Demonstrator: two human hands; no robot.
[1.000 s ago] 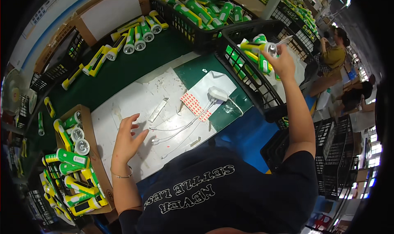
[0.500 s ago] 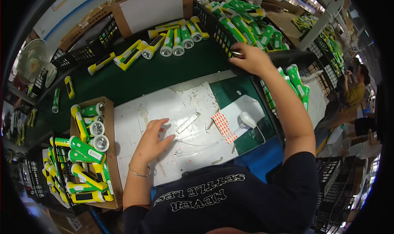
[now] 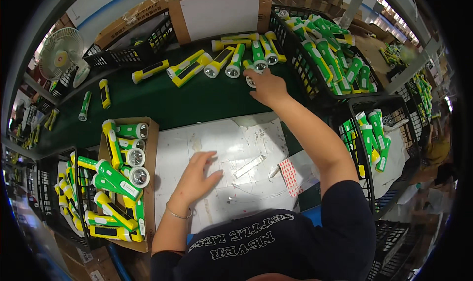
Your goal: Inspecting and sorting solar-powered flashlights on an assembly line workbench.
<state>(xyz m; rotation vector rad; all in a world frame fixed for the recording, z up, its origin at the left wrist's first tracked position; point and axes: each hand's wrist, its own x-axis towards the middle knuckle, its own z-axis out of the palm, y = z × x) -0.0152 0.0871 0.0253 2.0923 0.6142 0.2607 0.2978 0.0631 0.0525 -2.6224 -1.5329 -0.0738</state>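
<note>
My right hand reaches to the far side of the table, its fingers closed round the lens end of a flashlight in a row. The hand hides part of that flashlight. Directly beside it lie a green-and-white flashlight and another green one, lens ends toward me. Over the white work board hovers my left hand, open and empty, thumb and fingers apart. A thin white cable and a clear strip rest on the board to its right.
A cardboard box of yellow and green flashlights stands left of the board. Black crates with more flashlights line the right side. A red-dotted white sheet lies at the board's right edge. A fan stands far left.
My right hand has moved left from the crate's edge to the row and taken hold of a flashlight. My left hand stays over the board. The whole view has shifted.
</note>
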